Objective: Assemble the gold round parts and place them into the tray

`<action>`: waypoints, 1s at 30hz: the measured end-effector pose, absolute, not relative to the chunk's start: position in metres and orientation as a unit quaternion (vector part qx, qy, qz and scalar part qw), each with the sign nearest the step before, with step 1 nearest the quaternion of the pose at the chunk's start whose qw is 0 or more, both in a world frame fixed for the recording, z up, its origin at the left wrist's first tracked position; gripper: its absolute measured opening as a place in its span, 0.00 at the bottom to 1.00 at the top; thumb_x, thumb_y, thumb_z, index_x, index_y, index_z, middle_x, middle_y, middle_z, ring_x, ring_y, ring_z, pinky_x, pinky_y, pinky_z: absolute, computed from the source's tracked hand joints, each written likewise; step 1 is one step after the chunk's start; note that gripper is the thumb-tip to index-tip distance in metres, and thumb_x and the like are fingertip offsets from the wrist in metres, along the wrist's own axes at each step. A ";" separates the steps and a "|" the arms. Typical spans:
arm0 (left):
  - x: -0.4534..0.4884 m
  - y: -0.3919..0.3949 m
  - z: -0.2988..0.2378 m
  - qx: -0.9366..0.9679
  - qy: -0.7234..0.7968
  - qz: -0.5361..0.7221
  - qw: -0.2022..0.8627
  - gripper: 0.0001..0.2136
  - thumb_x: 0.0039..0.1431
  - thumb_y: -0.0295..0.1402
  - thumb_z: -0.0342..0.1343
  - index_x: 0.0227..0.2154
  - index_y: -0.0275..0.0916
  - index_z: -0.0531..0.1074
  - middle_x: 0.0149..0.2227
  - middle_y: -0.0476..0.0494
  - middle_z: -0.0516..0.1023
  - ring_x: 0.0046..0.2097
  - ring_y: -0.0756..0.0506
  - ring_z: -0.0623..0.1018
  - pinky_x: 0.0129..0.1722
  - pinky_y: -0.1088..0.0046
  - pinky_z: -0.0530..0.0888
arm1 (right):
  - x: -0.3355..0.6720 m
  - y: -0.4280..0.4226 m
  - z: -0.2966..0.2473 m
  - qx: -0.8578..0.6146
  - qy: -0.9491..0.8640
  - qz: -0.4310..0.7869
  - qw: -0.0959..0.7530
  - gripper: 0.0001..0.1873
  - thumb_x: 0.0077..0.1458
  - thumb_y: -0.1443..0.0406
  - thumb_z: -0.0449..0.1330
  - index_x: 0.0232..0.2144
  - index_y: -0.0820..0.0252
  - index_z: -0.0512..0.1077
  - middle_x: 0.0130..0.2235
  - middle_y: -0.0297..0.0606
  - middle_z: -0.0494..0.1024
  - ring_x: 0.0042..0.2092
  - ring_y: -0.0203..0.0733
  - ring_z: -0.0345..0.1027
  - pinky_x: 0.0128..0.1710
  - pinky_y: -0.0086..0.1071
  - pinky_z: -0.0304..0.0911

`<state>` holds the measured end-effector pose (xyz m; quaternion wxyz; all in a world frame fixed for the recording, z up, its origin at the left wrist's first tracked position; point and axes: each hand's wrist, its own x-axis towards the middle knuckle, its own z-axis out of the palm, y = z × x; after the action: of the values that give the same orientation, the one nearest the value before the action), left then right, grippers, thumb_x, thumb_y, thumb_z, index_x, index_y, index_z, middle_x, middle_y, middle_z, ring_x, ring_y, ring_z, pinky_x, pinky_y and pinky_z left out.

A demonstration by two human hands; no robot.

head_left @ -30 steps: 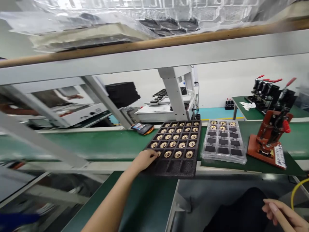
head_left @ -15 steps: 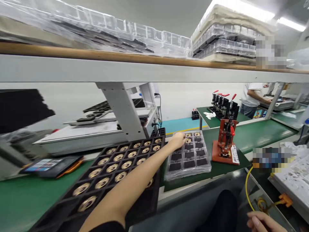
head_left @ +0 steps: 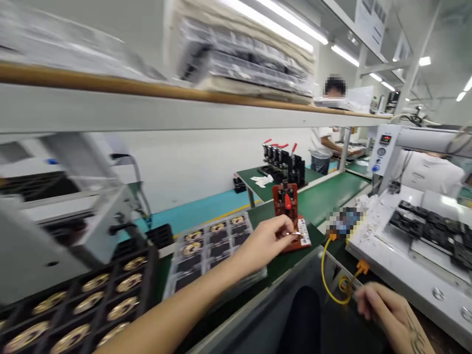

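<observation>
Against the red metal clamp [head_left: 288, 201], in front of its upright plate, the left hand [head_left: 282, 233] pinches a thin, shiny gold-coloured piece [head_left: 293, 233] between thumb and fingers, seen nearly edge-on. Left of the clamp lies a clear, glossy plastic tray [head_left: 205, 250] of square compartments; farther left, a matte black tray [head_left: 150, 265] holds round gold rings [head_left: 123, 308]. Right of the clamp, nearer the wearer, the right hand [head_left: 385, 307] curls near a smooth yellow cable [head_left: 322, 268]; blur hides whether it grips anything.
</observation>
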<state>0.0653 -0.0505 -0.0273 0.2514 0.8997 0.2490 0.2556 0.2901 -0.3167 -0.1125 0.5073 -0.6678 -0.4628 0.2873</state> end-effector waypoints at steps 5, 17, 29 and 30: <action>0.144 -0.121 -0.024 0.899 -0.073 0.334 0.272 0.07 0.68 0.22 0.54 0.38 0.41 0.71 0.39 0.45 0.80 0.42 0.46 0.80 0.43 0.70 0.77 | 0.294 -0.300 -0.072 -0.557 -0.436 0.294 0.643 0.28 0.61 0.49 0.70 0.60 0.50 0.75 0.48 0.42 0.82 0.44 0.45 0.76 0.42 0.35 0.74; 0.230 -0.169 -0.030 0.877 -0.263 0.377 0.141 0.09 0.77 0.28 0.47 0.41 0.38 0.72 0.41 0.39 0.83 0.41 0.43 0.82 0.43 0.67 0.81 | 0.327 -0.349 -0.065 -0.610 -0.321 0.263 0.675 0.28 0.50 0.54 0.78 0.50 0.57 0.78 0.34 0.34 0.80 0.34 0.41 0.73 0.35 0.34 0.71; 0.406 -0.195 0.005 0.932 -0.157 0.191 0.265 0.16 0.70 0.38 0.57 0.58 0.40 0.70 0.56 0.35 0.78 0.56 0.36 0.78 0.59 0.53 0.76 | 0.408 -0.475 -0.059 -0.765 -0.203 -0.057 0.609 0.24 0.53 0.55 0.72 0.49 0.59 0.76 0.35 0.36 0.78 0.32 0.41 0.67 0.33 0.35 0.67; 0.430 -0.200 0.010 0.941 -0.154 0.176 0.246 0.15 0.69 0.37 0.58 0.55 0.38 0.73 0.55 0.33 0.78 0.57 0.35 0.78 0.60 0.54 0.74 | 0.410 -0.484 -0.055 -0.768 -0.197 -0.076 0.605 0.24 0.53 0.54 0.72 0.49 0.58 0.76 0.36 0.37 0.79 0.33 0.42 0.68 0.34 0.36 0.68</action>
<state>0.4300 -0.2004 0.0097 0.2457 0.9408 -0.1538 0.1759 0.4096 -0.4844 -0.0547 0.6053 -0.7676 -0.1966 -0.0757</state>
